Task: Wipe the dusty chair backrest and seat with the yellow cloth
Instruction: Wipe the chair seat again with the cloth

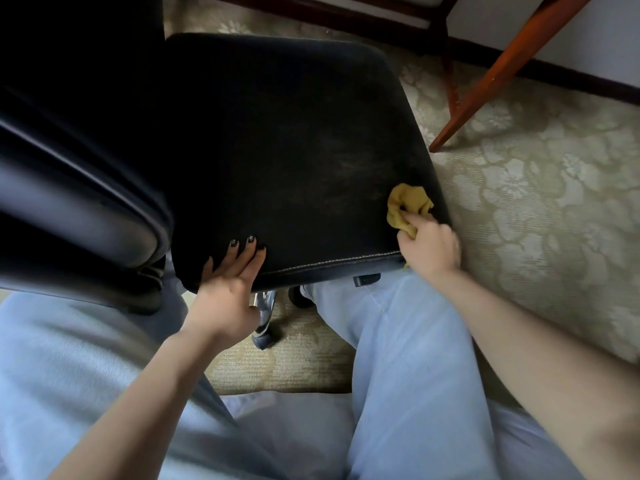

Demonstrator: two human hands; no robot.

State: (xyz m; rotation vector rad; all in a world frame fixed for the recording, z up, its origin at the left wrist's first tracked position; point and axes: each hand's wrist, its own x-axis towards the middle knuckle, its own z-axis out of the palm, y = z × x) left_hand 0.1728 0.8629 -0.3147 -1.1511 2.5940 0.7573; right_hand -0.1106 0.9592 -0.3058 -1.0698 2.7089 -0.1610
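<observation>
- Far left: the chair's black backrest (69,168) fills that side. It's close to the camera and blurry, so not much detail there.
- Left hand (232,282): lying open on the near-left corner of the seat (277,133). The fingers are straight and flat on the black surface, with dark polish on the nails. It's holding nothing, just resting on the corner, with the palm over the stitched front edge.
- Under that edge you can see a bit of the shiny metal chair base (265,306), between the person's 2 knees in light blue trousers (398,358).
- Middle: the seat is black with pale greyish dust smudges (346,157), mostly toward its right half.
- Yellow cloth (407,206): bunched up on the near-right corner of the seat, right at the edge.
- Right hand (429,247): fingers curled round the cloth, gripping it and holding it against that corner. Part of the cloth pokes out past the fingers toward the middle of the seat.
- Right side: pale green carpet with a floral pattern (536,188), and 1 reddish wooden furniture leg (502,74) slanting down onto it, well apart from the chair.
</observation>
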